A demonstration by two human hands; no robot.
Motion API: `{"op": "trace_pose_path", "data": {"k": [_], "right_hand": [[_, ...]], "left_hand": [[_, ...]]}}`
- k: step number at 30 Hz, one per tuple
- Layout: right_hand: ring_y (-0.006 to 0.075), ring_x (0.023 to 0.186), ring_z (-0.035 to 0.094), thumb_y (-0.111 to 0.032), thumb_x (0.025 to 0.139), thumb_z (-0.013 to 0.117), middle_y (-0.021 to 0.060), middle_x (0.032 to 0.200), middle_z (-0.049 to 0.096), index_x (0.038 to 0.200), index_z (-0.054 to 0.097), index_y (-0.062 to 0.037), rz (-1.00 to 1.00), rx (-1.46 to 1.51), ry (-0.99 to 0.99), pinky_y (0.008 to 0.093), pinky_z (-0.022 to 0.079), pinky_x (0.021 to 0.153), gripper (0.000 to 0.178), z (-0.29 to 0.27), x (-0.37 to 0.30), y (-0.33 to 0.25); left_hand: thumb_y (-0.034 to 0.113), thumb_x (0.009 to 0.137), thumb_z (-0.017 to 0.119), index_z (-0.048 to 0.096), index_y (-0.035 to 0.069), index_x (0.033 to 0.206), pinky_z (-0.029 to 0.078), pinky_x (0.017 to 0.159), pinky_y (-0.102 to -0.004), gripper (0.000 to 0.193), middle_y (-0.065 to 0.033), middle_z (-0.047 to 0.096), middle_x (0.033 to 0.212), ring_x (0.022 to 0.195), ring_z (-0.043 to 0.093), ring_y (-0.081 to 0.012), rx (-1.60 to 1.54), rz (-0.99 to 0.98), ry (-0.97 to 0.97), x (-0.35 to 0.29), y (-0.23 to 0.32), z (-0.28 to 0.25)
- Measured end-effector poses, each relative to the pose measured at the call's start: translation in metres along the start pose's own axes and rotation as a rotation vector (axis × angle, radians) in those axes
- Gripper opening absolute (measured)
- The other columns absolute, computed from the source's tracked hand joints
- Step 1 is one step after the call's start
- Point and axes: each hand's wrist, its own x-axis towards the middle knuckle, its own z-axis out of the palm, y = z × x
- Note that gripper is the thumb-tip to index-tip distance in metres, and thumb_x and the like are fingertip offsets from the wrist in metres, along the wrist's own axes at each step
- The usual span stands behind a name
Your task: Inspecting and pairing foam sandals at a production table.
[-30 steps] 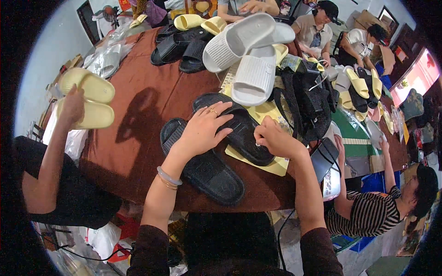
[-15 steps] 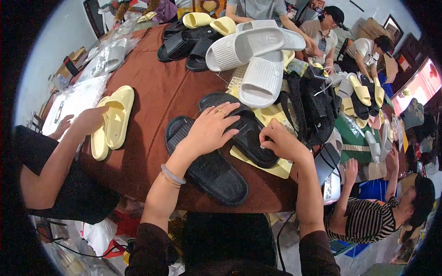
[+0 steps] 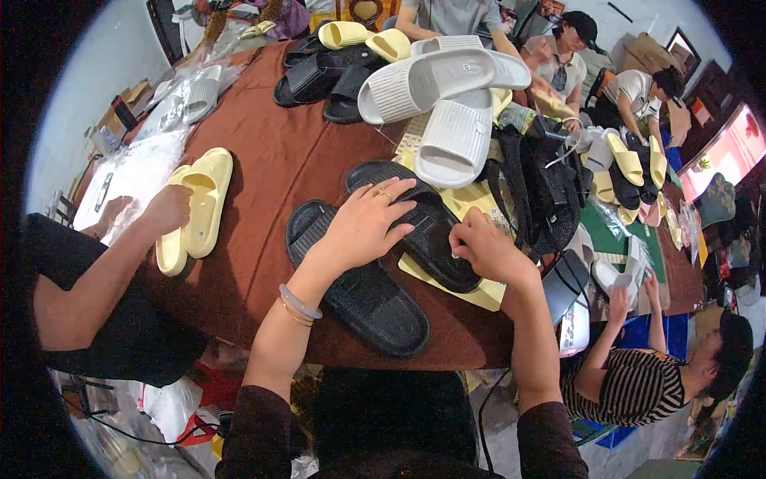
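Two black slide slippers lie side by side on the brown cloth before me. My left hand (image 3: 363,223) lies flat with fingers spread over the strap of the right-hand black slipper (image 3: 439,251), its wrist above the left-hand black slipper (image 3: 387,311). At the outer edge of the right-hand slipper, my right hand (image 3: 491,249) is closed, thumb and forefinger pinched. A tiny pale spot shows at its fingertips, too small to name. Under that slipper, a yellow sheet of stickers (image 3: 492,297) sticks out.
White slippers (image 3: 455,140) are piled beyond my hands, with black slippers (image 3: 307,78) farther back. A co-worker's hand (image 3: 169,209) holds yellow slippers (image 3: 209,203) at left. A black bag-like heap (image 3: 550,191) stands at right. Other people work around the table (image 3: 271,152).
My hands and the black slippers have barely moved. At right, the person in stripes now holds a white slipper. At left, the co-worker's hand has shifted slightly on the yellow slippers.
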Motion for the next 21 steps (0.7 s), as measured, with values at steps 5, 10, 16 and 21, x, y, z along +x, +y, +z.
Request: {"op": "trace_pose_path", "data": {"k": [5,10,16,21], "right_hand": [[0.0270,0.092,0.046,-0.005,0.082,0.064,0.0103,0.095,0.041,0.092,0.056,-0.0039,-0.003,0.101,-0.069,0.0322,0.040,0.084,0.013,-0.002,0.002,0.010],[0.0257,0.093,0.045,-0.005,0.083,0.063,0.0101,0.095,0.041,0.092,0.055,-0.0032,-0.077,0.181,-0.110,0.0307,0.038,0.085,0.012,-0.006,0.002,0.014],[0.0252,0.092,0.044,-0.006,0.084,0.063,0.0094,0.095,0.040,0.090,0.054,-0.0034,-0.072,0.171,-0.147,0.0301,0.037,0.085,0.011,-0.007,0.003,0.014],[0.0245,0.091,0.044,-0.006,0.084,0.062,0.0088,0.094,0.040,0.090,0.054,-0.0035,-0.068,0.204,-0.156,0.0301,0.037,0.084,0.010,-0.010,0.002,0.016]], "left_hand": [[0.026,0.087,0.061,0.064,0.010,0.111,0.038,0.103,-0.0415,0.030,-0.0067,0.047,0.138,0.126,0.046,-0.0296,0.033,-0.064,0.001,-0.001,0.002,0.000],[0.028,0.086,0.062,0.067,0.013,0.108,0.039,0.102,-0.0413,0.027,-0.0048,0.049,0.137,0.125,0.046,-0.0295,0.046,-0.094,0.006,-0.001,0.001,-0.002],[0.027,0.086,0.062,0.067,0.013,0.107,0.038,0.103,-0.0414,0.026,-0.0050,0.049,0.137,0.125,0.047,-0.0295,0.044,-0.099,0.003,-0.001,0.000,0.000],[0.026,0.086,0.062,0.067,0.013,0.108,0.038,0.103,-0.0412,0.026,-0.0053,0.050,0.136,0.125,0.047,-0.0293,0.037,-0.092,0.016,-0.001,0.001,-0.001]]}}
